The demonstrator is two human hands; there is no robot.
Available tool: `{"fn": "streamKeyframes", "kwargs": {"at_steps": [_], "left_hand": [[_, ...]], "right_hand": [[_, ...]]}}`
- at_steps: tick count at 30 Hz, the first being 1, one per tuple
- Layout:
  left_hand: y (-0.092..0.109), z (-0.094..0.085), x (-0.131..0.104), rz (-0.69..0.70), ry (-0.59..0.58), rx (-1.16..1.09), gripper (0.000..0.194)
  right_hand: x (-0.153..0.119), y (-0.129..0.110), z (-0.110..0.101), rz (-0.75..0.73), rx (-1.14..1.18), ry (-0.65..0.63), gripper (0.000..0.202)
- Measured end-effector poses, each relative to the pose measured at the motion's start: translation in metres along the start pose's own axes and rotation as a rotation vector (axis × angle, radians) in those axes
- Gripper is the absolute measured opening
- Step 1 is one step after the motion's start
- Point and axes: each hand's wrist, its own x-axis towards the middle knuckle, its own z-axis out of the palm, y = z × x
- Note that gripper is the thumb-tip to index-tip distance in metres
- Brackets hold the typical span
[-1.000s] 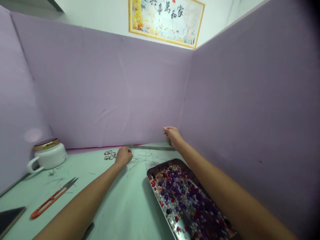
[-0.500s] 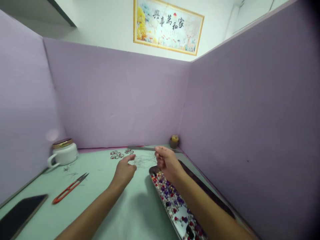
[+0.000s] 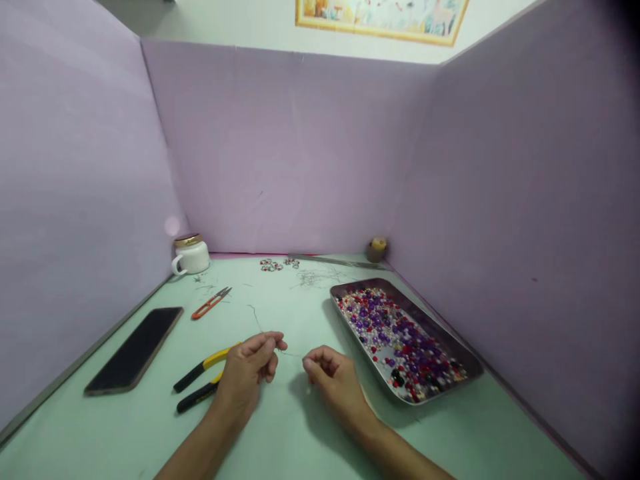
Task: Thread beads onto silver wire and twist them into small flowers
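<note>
Spanning the gap between the two hands, a thin wire (image 3: 291, 355) lies to the left of the metal tray (image 3: 435, 331), above the pale green table (image 3: 280, 433). The left hand (image 3: 270, 350), farther from the tray, has its thumb and forefinger pressed together on the wire, the other fingers loosely curled. One length of the wire runs from these fingertips across to the right hand; another, slightly kinked, rises past the knuckles, away from the wearer. The right hand (image 3: 306, 361), just left of the tray and apart from it, pinches the wire between thumb and forefinger, with its remaining fingers folded in.

Red, purple, black and clear beads (image 3: 380, 320) lie in the tray, spread over most of its bottom. Well to the tray's left, pliers (image 3: 215, 359) with black and yellow handles are partly hidden by the left hand; whether the two touch, I cannot tell. Farther left of the tray lie orange-handled snips (image 3: 210, 305) and a dark phone (image 3: 135, 350). Just beyond the tray's far left corner is a tangle of fine wires (image 3: 320, 275), and past that, to its left, small beaded pieces (image 3: 271, 265).
</note>
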Motion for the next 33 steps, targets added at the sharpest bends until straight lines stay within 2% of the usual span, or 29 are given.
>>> {"fn": "streamKeyframes", "kwargs": {"at_steps": [5, 8, 9, 11, 13, 15, 18, 23, 25, 27, 28, 29, 30, 31, 33], "left_hand": [[-0.004, -0.004, 0.005, -0.008, 0.054, 0.005, 0.019], [-0.007, -0.004, 0.004, -0.051, 0.026, -0.021, 0.02], [-0.008, -0.003, 0.003, -0.077, 0.005, -0.03, 0.02], [-0.011, 0.001, -0.002, -0.139, -0.05, -0.037, 0.02], [-0.015, 0.008, -0.008, -0.207, -0.13, -0.03, 0.02], [-0.021, 0.015, -0.015, -0.267, -0.228, -0.014, 0.02], [-0.032, 0.023, -0.023, -0.331, -0.339, 0.022, 0.028], [-0.044, 0.029, -0.026, -0.344, -0.351, 0.14, 0.033], [-0.038, 0.028, -0.024, -0.36, -0.393, 0.288, 0.037], [-0.02, 0.023, -0.02, -0.297, -0.449, 0.572, 0.038], [-0.007, 0.017, -0.017, -0.16, -0.419, 0.761, 0.034], [0.006, 0.009, -0.014, 0.026, -0.378, 0.965, 0.028], [0.02, 0.0, -0.011, 0.159, -0.29, 1.156, 0.024], [0.033, -0.012, -0.009, 0.182, -0.151, 1.336, 0.024], [0.05, -0.037, -0.004, 0.047, 0.062, 1.594, 0.026]], "right_hand": [[-0.006, 0.005, -0.008, 0.11, -0.017, -0.295, 0.013], [-0.007, 0.003, -0.014, 0.183, 0.007, -0.485, 0.018], [-0.006, 0.001, -0.016, 0.185, 0.034, -0.51, 0.02], [-0.003, -0.003, -0.019, 0.171, 0.114, -0.45, 0.027], [0.0, -0.008, -0.02, 0.157, 0.213, -0.31, 0.036], [0.002, -0.01, -0.019, 0.17, 0.289, -0.226, 0.04], [0.0, -0.008, -0.013, 0.192, 0.343, -0.204, 0.036], [-0.002, -0.001, -0.008, 0.227, 0.394, -0.229, 0.031], [-0.002, -0.002, -0.009, 0.228, 0.426, -0.226, 0.029], [-0.001, -0.004, -0.011, 0.242, 0.449, -0.178, 0.026], [-0.001, -0.005, -0.013, 0.26, 0.456, -0.15, 0.025], [0.0, -0.006, -0.014, 0.281, 0.464, -0.132, 0.023], [0.001, -0.006, -0.016, 0.302, 0.473, -0.123, 0.022], [0.002, -0.005, -0.017, 0.315, 0.481, -0.118, 0.021], [0.004, -0.003, -0.018, 0.31, 0.503, -0.123, 0.02]]}}
